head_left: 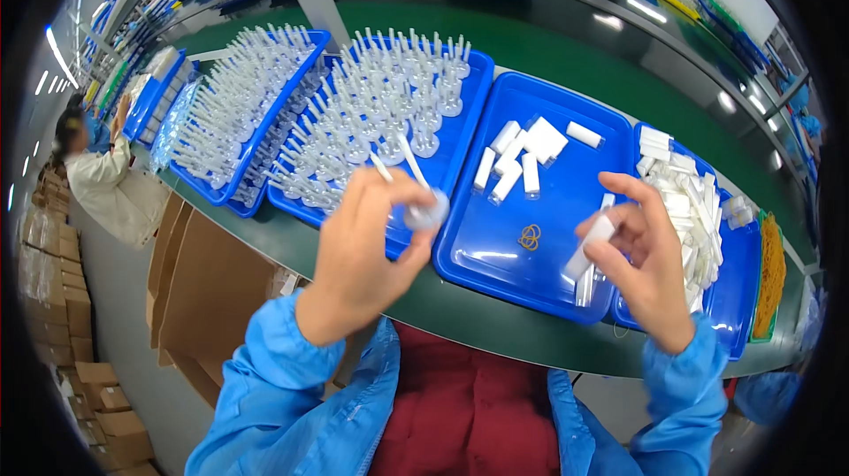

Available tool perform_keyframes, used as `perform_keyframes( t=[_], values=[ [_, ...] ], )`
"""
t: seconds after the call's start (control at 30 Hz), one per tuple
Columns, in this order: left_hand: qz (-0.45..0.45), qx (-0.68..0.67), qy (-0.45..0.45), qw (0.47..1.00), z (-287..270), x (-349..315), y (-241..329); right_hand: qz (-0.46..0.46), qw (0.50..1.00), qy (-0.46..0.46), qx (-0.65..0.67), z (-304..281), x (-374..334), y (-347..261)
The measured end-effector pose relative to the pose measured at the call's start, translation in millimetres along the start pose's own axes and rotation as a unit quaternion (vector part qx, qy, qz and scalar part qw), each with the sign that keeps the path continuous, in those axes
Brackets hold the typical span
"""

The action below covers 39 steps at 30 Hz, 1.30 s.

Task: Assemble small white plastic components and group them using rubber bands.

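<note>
My left hand [358, 246] is closed on a clear plastic piece [428, 211] with a round base, pinched between thumb and fingers. A white stem [411, 160] rises beside it; whether it belongs to this piece I cannot tell. The hand is over the near edge of a blue tray [473, 113] of upright clear pieces [389, 87] with thin white stems. My right hand [650, 259] grips a small white block-shaped piece [590, 246] between thumb and fingers. It hovers over the right side of the middle blue tray [486, 277], where several similar white pieces [544, 142] and brown rubber bands [529, 237] lie.
Further left, another blue tray [320, 44] holds more stemmed pieces. At right, a blue tray [727, 334] contains a heap of white pieces [685, 202], beside a green tray of brown rubber bands [769, 272]. A person [102, 166] works at far left, near cardboard boxes [53, 268].
</note>
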<state>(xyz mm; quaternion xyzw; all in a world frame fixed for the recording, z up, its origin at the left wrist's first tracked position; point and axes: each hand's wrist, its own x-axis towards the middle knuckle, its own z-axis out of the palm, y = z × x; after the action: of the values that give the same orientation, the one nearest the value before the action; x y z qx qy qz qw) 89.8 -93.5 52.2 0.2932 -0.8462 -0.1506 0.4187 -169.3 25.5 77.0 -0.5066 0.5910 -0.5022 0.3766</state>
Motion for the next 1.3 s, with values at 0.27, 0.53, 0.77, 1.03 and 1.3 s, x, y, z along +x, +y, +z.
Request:
perform_keyframes(
  t=[0.27, 0.53, 0.77, 1.03, 1.3],
  values=[
    [0.036, -0.263, -0.180, 0.947, 35, -36, 52, 0.169, 0.928, 0.149, 0.296, 32, -31, 49],
    [0.021, -0.275, -0.230, 0.933, 49, -42, 64, 0.130, 0.935, 0.196, 0.266, 29, -48, 50],
    [-0.007, -0.270, -0.247, 0.931, 49, -43, 73, 0.108, 0.944, 0.190, 0.245, 24, -53, 58],
    [-0.007, -0.257, -0.242, 0.936, 50, -45, 73, 0.105, 0.946, 0.200, 0.234, 27, -53, 56],
    [0.048, -0.154, -0.119, 0.980, 56, -61, 65, 0.017, 0.954, 0.206, 0.219, 76, -77, 55]
  ],
)
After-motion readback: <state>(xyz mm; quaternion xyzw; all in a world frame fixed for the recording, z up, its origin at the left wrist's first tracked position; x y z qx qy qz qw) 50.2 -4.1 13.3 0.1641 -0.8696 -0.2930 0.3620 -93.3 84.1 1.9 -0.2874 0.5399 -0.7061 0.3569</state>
